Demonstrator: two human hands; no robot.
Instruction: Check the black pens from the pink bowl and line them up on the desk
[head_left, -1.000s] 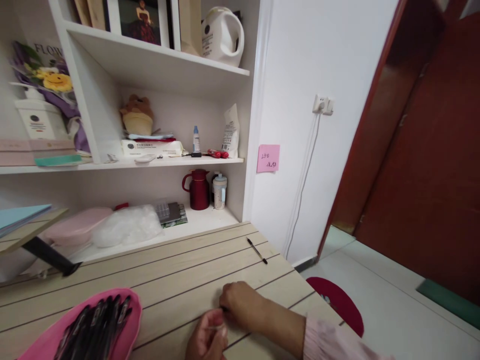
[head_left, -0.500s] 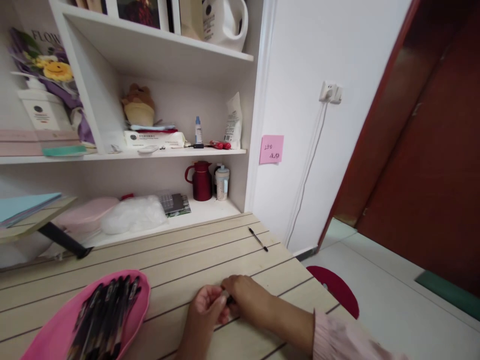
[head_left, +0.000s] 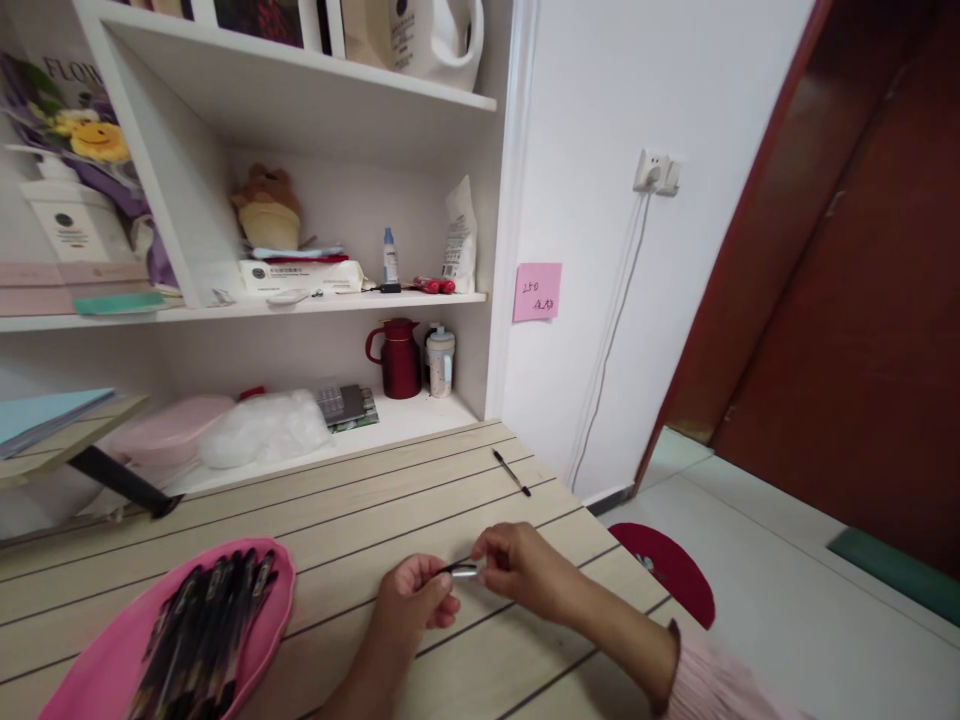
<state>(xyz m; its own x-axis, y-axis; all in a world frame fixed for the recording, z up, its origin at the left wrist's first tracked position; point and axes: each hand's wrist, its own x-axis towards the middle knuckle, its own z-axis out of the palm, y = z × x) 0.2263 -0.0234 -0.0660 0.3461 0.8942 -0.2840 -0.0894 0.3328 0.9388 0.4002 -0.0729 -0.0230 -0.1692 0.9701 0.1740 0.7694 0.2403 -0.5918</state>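
Note:
My left hand is closed in a pinch on one end of a small pen, dark at that end with a clear, shiny stretch towards the right. At its other end are the curled fingers of my right hand. A thin dark strip shows just above the shiny part; I cannot make out what it is. Beyond my hands, a black-tipped pen with a clear barrel lies on the table. Several black pens lie together in a pink tray to the left.
The striped wooden table ends in an edge at the right, with a red round stool below it. Behind stands a white shelf bearing a red jug and a cup. A small raised stand is at the left.
My right hand has drawn away to the right from my left hand, so the shiny part of the pen now shows between them. The view has shifted slightly.

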